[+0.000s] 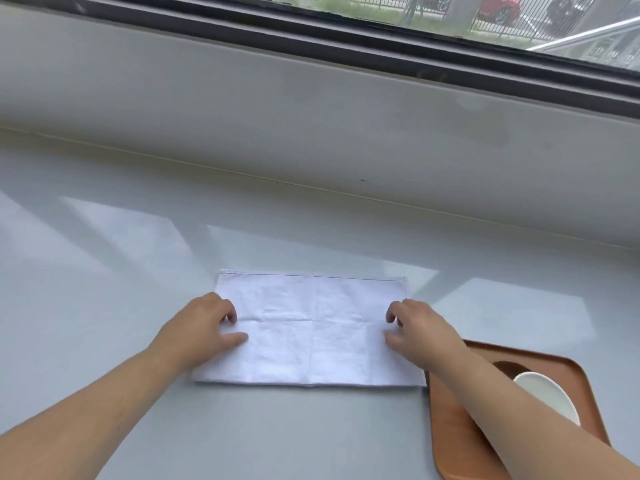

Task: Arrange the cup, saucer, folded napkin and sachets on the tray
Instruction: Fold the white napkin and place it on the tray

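Note:
A white cloth napkin (311,327) lies flat on the pale table, folded into a wide rectangle with crease lines across it. My left hand (204,323) rests on its left edge, fingers curled and thumb pressing the cloth. On the right edge my right hand (415,330) presses the napkin the same way. At the lower right sits a brown tray (571,372) with a white saucer (543,393) on it, partly hidden by my right forearm. A dark patch on the tray shows just behind the saucer. No cup or sachets are in view.
The glossy grey table (104,271) runs back to a pale window ledge (311,116). Above it is a dark window frame (346,39) with parked cars outside. The tray's left rim touches the napkin's lower right corner.

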Demonstrator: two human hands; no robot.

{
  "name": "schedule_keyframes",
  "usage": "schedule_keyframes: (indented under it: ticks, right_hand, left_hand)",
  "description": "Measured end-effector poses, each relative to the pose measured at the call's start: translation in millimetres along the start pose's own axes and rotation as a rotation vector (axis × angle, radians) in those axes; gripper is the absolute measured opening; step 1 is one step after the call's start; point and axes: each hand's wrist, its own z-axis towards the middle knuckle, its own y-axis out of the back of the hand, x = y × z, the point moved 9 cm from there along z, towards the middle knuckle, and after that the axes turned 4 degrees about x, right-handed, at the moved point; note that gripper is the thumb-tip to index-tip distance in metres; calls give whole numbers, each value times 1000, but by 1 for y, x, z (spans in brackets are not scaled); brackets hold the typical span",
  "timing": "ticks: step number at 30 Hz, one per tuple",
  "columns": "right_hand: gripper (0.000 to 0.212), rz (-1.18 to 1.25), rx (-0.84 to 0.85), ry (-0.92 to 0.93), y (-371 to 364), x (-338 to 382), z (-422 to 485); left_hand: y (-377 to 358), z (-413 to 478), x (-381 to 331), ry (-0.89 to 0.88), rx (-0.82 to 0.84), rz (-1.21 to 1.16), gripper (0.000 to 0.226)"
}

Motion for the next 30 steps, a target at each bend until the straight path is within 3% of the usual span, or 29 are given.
schedule_keyframes:
  ticks: [3,6,12,20,22,25,30]
  right_hand:
    - [46,-172,82,155,-21,16,-31]
    - [60,-284,153,229,-37,20,-57]
    - [20,-420,47,176,-36,16,-75]
    - [4,85,-145,-31,13,-1,-81]
    - [4,131,-151,-43,21,-3,-76]
    - [4,206,-161,-72,30,-9,-63]
    - [11,438,-207,-212,40,-28,-30]
  left_hand:
    - [-14,-26,-5,-35,52,133,62]
    - [-23,-50,-9,-56,105,200,79]
    - [-33,-78,-13,-34,106,287,58]
    - [-32,-78,-13,11,70,324,53]
    - [-24,-74,-9,58,32,239,38]
    - [-9,-65,4,190,-29,-91,13]
    - [18,-37,20,258,-123,-437,13]
